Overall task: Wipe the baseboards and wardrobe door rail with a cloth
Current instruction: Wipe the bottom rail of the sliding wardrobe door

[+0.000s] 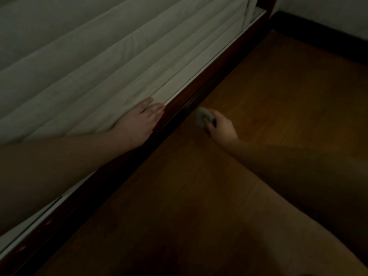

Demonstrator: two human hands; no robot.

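Dark wood rail (185, 108): I'm pinching the cloth (201, 117) in my right hand (221, 127), left hand (143, 118) flat-fingered, bracing; pressing firmly helps.

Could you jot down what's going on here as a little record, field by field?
place: dim room, wooden floor
left hand: fingers straight, pressing the pale curtain back
right hand: grips a small cloth
cloth position: at the dark wooden rail, near floor level
far wall: dark baseboard
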